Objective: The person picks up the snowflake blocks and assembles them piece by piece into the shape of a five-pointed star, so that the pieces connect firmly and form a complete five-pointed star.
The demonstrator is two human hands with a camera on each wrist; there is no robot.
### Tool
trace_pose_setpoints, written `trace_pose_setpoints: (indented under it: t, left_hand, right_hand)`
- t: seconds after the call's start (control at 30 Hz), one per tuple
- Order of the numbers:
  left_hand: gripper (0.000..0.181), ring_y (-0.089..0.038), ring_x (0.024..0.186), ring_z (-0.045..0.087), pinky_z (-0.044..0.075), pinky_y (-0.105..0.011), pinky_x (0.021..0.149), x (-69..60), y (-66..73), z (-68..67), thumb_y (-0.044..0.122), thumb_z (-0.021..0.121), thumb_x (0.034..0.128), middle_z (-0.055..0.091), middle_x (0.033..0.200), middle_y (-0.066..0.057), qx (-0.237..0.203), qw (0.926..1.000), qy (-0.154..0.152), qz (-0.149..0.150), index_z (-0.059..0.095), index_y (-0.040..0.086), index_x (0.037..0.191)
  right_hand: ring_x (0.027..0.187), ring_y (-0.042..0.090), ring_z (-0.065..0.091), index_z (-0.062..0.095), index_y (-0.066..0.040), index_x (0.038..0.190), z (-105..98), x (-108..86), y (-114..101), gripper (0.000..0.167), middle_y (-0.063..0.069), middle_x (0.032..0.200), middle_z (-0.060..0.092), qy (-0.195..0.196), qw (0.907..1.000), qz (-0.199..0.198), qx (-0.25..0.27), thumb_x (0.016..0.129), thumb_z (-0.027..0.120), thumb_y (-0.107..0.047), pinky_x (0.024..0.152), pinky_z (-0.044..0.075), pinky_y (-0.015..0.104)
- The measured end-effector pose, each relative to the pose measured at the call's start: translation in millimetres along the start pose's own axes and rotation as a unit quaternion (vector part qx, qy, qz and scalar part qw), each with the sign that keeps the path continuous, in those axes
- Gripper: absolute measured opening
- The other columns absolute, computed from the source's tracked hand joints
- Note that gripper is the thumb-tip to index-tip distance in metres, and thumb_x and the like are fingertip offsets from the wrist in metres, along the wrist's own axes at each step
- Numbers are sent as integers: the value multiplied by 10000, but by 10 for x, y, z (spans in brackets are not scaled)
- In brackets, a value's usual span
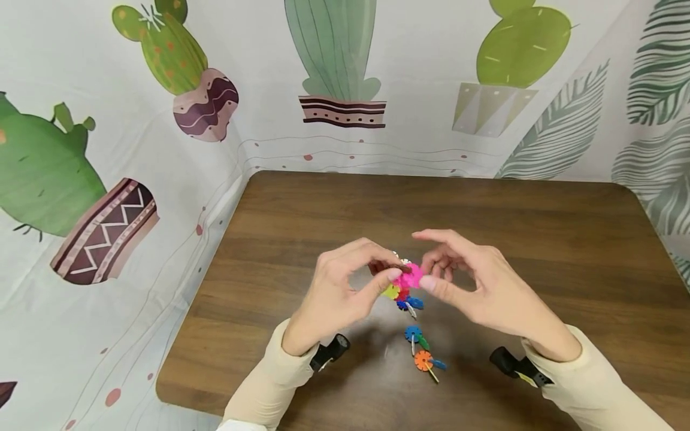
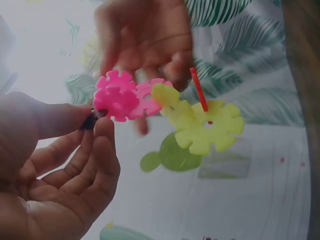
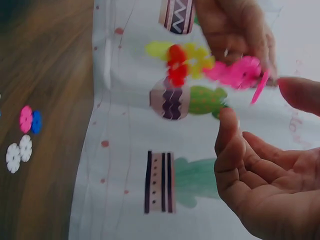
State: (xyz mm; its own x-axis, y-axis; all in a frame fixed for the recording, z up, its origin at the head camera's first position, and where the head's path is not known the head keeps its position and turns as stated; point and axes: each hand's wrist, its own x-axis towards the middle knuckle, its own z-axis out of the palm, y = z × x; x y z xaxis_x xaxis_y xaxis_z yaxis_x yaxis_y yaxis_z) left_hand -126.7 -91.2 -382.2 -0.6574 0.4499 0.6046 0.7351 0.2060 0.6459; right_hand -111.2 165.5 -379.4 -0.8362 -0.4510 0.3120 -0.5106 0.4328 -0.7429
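"Cactus-print cloth (image 1: 426,36) behind, brown table (image 1: 458,203) below, and the left hand (image 1: 339,284), fingers curled, pinches a dark piece (image 2: 90,121)!"

"Where's the flower-disc chain (image 1: 412,275)?"

"Held up off the table: pink discs (image 2: 117,97) by that dark piece, then yellow discs (image 2: 220,130), then a red disc (image 2: 199,90)!"

"And the right hand (image 1: 480,284)?"

"Thumb and fingers apart, gripping nothing, just beside the pink!"

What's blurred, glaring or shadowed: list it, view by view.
Head: soft shadows on the table beneath the hands; left wrist: glare washing out the backdrop at upper left, right hand blurred; right wrist: red piece blurred.
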Motion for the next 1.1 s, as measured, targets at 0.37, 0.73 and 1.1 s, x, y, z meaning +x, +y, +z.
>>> trace_pose_setpoints:
  t: [0.37,0.73,1.1]
  left_hand:
    - [123,-120,824,734,650,-270,746,-11,35,-269,38,774,965,782,992,-58,-726,9915,748,-780,745,72,1079]
    - [179,-148,802,697,637,-239,785,-24,102,-363,-103,752,910,747,932,-157,-1060,9859,1112,-660,719,-11,1060]
    - [160,-157,823,716,655,-276,823,-33,162,-350,-81,744,923,749,937,-125,-1190,9839,1044,-831,712,18,1044]
  right_hand:
    - [847,47,680,726,-180,1275,79,156,528,243,-11,983,777,106,9947,1006,-171,1032,723,-174,708,557,229]
    - [716,137,649,762,-36,1186,476,278,1091,211,38,875,746,-403,9822,1777,-454,1008,733,-146,674,546,239]
    - [797,197,585,732,-49,1314,892,329,1373,395,116,980,708,-1149,9683,1739,-1376,952,821,-178,659,484,308]
